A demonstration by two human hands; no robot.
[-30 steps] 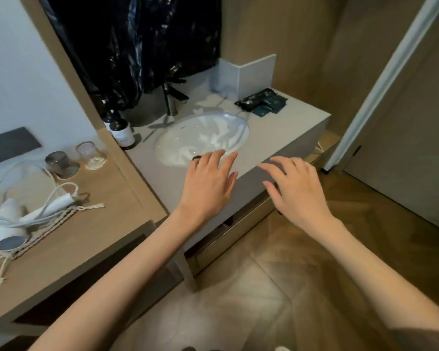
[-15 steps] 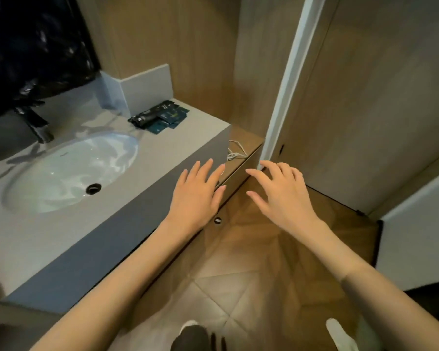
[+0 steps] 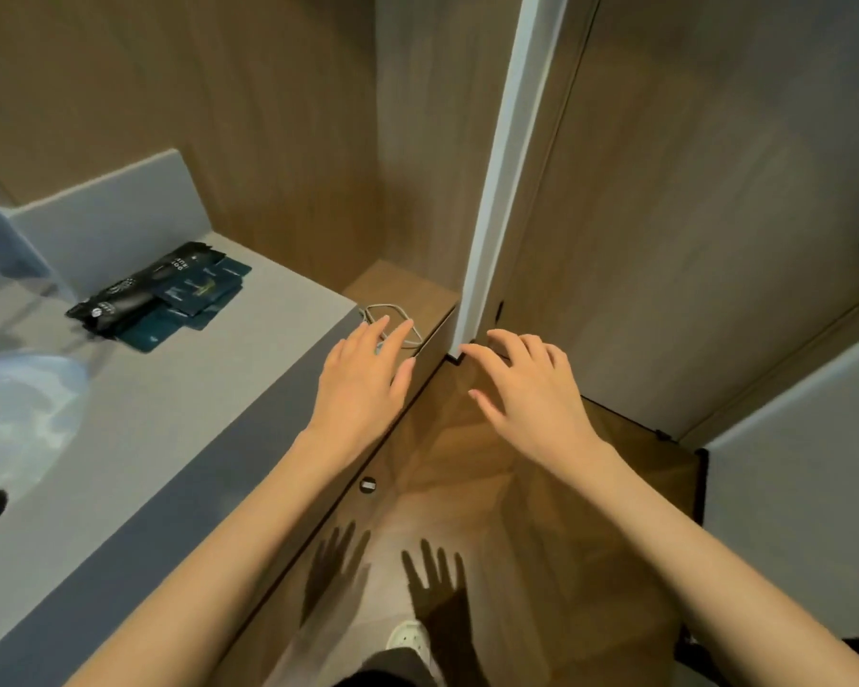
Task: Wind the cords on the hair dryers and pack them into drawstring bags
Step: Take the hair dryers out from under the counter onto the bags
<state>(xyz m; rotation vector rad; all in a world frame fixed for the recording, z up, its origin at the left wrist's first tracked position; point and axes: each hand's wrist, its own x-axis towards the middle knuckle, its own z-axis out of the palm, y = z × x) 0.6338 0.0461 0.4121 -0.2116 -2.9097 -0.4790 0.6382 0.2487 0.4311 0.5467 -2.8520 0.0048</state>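
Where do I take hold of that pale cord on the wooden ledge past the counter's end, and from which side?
Pinch the cord at its far loop, which lies flat and bare on the wooden ledge, just beyond the left hand. Coming from above looks best: a wall closes the ledge behind and the counter its left.

The low wooden ledge [image 3: 417, 290] is boxed in on three sides: panelled wall [image 3: 417, 141] behind, the taller grey counter [image 3: 219, 414] on its left, the white door frame [image 3: 497, 190] tight against its right corner. From above and in front (over the floor [image 3: 467, 463]) access is open; a cord loop [image 3: 390, 305] lies on top.
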